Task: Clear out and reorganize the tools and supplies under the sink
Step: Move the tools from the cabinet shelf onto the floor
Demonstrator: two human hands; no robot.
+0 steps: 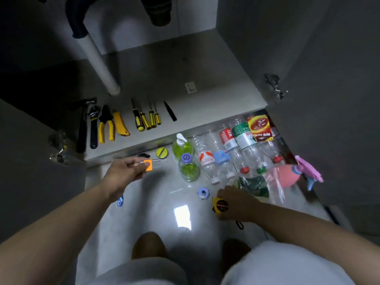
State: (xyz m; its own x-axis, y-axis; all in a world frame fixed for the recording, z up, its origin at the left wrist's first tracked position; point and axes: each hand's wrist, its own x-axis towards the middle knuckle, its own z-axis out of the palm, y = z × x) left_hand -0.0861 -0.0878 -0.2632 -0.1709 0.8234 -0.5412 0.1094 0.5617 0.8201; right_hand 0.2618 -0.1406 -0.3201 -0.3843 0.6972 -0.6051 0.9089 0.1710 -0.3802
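My left hand [125, 170] grips an orange holder with thin metal rods [149, 164] just above the floor, in front of the cabinet edge. My right hand [236, 202] is closed on a yellow tape measure [219, 205] low on the floor. On the cabinet floor lie a hammer [82, 128], a wrench [93, 126], yellow pliers [106, 126], a yellow utility knife [121, 125], several screwdrivers [146, 118] and a black pen-like tool [170, 111], lined up in a row.
Green soap bottles [184, 147], several empty plastic bottles [236, 149], a red packet [259, 125], a yellow tape roll [161, 152], a blue-grey ring [203, 192], a plastic bag [273, 182] and pink cloth [308, 169] lie on the floor. A white drain pipe [100, 62] stands in the cabinet; both doors hang open.
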